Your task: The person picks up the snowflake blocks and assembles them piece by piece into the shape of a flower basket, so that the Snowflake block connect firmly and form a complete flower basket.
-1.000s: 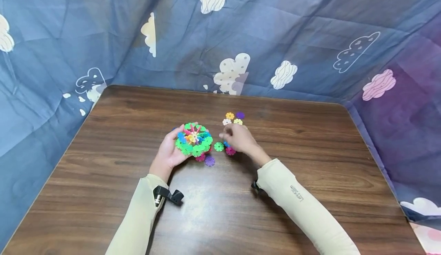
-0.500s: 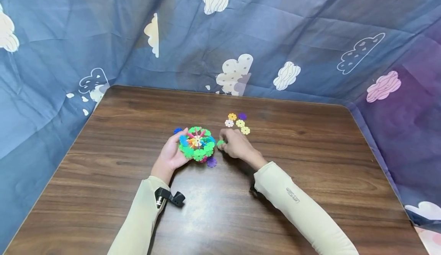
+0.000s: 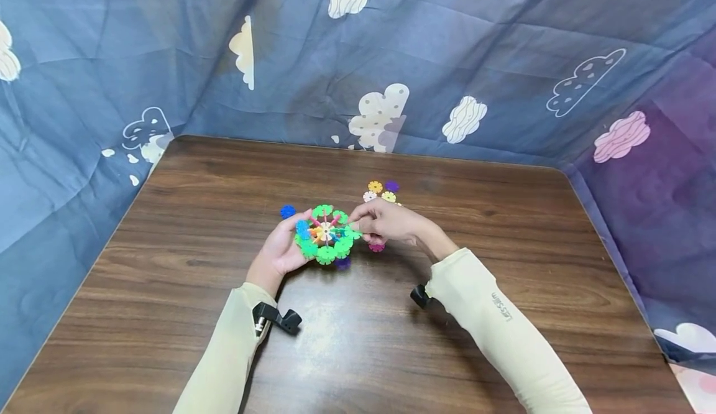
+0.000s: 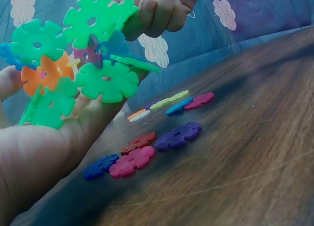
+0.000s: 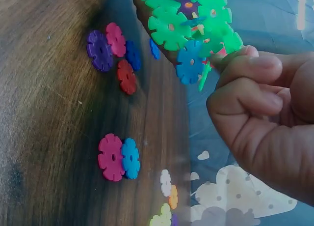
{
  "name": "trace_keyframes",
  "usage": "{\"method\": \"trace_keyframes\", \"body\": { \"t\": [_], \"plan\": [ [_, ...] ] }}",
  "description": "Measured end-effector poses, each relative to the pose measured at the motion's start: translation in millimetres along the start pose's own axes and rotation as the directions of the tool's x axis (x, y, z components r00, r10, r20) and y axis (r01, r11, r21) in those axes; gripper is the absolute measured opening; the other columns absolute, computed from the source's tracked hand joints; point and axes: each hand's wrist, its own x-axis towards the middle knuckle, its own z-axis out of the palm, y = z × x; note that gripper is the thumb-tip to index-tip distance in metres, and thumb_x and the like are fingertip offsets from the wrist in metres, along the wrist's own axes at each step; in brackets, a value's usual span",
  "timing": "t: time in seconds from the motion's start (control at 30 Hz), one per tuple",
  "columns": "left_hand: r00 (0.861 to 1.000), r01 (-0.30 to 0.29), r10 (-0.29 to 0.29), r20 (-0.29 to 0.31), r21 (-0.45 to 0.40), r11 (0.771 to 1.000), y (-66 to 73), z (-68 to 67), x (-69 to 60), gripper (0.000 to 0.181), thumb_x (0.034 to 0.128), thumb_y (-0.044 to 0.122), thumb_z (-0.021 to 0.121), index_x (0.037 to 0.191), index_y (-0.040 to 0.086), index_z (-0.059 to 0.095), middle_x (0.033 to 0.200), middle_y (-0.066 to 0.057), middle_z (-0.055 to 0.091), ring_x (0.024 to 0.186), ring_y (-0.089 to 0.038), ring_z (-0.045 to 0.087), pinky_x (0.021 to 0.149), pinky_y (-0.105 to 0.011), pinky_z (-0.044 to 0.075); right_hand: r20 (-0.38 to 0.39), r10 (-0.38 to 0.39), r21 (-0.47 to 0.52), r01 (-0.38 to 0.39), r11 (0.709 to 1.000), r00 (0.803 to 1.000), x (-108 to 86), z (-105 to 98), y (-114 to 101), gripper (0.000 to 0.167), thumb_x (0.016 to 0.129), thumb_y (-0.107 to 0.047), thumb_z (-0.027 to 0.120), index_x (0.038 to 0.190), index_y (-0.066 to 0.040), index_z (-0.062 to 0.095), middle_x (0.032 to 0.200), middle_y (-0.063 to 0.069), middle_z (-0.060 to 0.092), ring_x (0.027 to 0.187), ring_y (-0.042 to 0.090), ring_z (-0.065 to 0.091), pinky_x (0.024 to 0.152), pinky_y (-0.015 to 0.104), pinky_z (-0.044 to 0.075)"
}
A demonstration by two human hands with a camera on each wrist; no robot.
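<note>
1. Palm turned up, the left hand [image 3: 278,249] cups a wheel of discs [image 3: 326,232] from below, thumb at its edge; most of its fingers are hidden behind the build, so how far they bend cannot be fully told.
2. A blue disc [image 3: 288,212] lies on the tabletop [image 3: 358,352], just beyond the left thumb.
3. The wheel of discs sits raised between the two hands, resting on the left one: a mainly green rim, with pink spokes and a pale centre.
4. Beneath the left hand and the wheel, a red disc [image 4: 138,143] and a pink disc [image 4: 132,162] lie near the blue one.
5. A purple disc [image 3: 343,263] lies close by them, on the near side of the wheel, between the hands.
6. At the rim's right edge the right hand [image 3: 394,222] pinches a green disc [image 3: 352,230] between thumb and forefinger, its other fingers curled in; whether that disc is joined on cannot be told.
7. Just beyond the right hand lie a white disc [image 3: 370,196], an orange disc [image 3: 375,186], a yellow disc [image 3: 388,197] and an indigo disc [image 3: 391,186].
8. Below the right hand are a magenta disc [image 3: 377,247] and a light-blue disc [image 5: 130,158], side by side.
</note>
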Motion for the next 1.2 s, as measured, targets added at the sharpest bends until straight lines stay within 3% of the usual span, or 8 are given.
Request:
{"method": "trace_keyframes", "body": {
  "t": [0.13, 0.37, 0.53, 0.7, 1.0, 1.2],
  "plan": [
    [1.000, 0.005, -0.005, -0.007, 0.020, 1.000, -1.6, -3.0, 1.0, 0.030, 0.1072, 0.029, 0.042, 0.130, 0.013, 0.054, 0.123, -0.006, 0.067, 0.114, -0.020, 0.065, 0.095, -0.036, 0.055, -0.012, 0.006, -0.049, -0.007, 0.999, 1.000, 1.7, 1.1, 0.5, 0.018, 0.101, -0.002, 0.051, 0.106, 0.008, 0.065, 0.060, 0.000, 0.047, 0.050, 0.011, 0.033, 0.049, 0.023, 0.030],
    [0.999, 0.016, -0.017, 0.030, 0.043, 0.999, -0.7, -3.0, 1.0, 0.030, 0.1078, 0.029, 0.040, 0.127, 0.010, 0.053, 0.121, -0.007, 0.068, 0.114, -0.019, 0.065, 0.096, -0.034, 0.054, -0.055, -0.022, -0.132, 0.014, 0.991, 0.998, 0.9, 3.7, -3.8, 0.020, 0.100, 0.000, 0.050, 0.104, 0.009, 0.067, 0.057, -0.002, 0.041, 0.048, 0.008, 0.027, 0.047, 0.021, 0.026],
    [0.999, 0.018, -0.019, 0.029, 0.043, 0.999, -0.4, -1.6, 1.3, 0.030, 0.1088, 0.027, 0.035, 0.126, 0.010, 0.053, 0.120, -0.007, 0.068, 0.112, -0.020, 0.066, 0.096, -0.034, 0.055, -0.087, -0.009, -0.133, -0.003, 0.991, 0.996, 2.4, 8.2, -2.2, 0.018, 0.099, 0.001, 0.050, 0.100, 0.010, 0.065, 0.058, 0.001, 0.050, 0.046, 0.008, 0.037, 0.047, 0.021, 0.034],
    [1.000, 0.028, -0.027, -0.009, 0.062, 0.998, -1.2, -0.5, 2.5, 0.030, 0.1091, 0.026, 0.033, 0.126, 0.010, 0.052, 0.118, -0.008, 0.069, 0.110, -0.020, 0.067, 0.094, -0.035, 0.056, -0.124, -0.003, -0.139, -0.015, 0.990, 0.992, 4.1, 14.5, -1.4, 0.013, 0.097, 0.002, 0.052, 0.094, 0.009, 0.063, 0.057, 0.002, 0.055, 0.042, 0.008, 0.046, 0.044, 0.022, 0.040],
    [0.996, 0.047, -0.038, -0.081, 0.111, 0.993, -0.3, 0.7, 0.5, 0.027, 0.1088, 0.026, 0.035, 0.127, 0.010, 0.047, 0.113, -0.007, 0.070, 0.106, -0.020, 0.069, 0.091, -0.035, 0.058, -0.238, -0.005, -0.264, -0.060, 0.963, 0.971, 10.2, 30.9, -4.4, 0.018, 0.096, 0.000, 0.056, 0.080, 0.002, 0.065, 0.057, 0.009, 0.060, 0.040, 0.009, 0.048, 0.041, 0.021, 0.042],
    [0.989, 0.056, -0.039, -0.143, 0.120, 0.991, 0.3, 1.0, 0.9, 0.026, 0.1085, 0.024, 0.035, 0.126, 0.008, 0.045, 0.110, -0.007, 0.070, 0.103, -0.018, 0.069, 0.088, -0.035, 0.059, -0.280, 0.005, -0.220, -0.069, 0.973, 0.960, 12.4, 37.4, -1.7, 0.014, 0.095, -0.002, 0.060, 0.083, 0.002, 0.065, 0.062, 0.015, 0.063, 0.045, 0.009, 0.052, 0.045, 0.020, 0.046]
  ]
}}
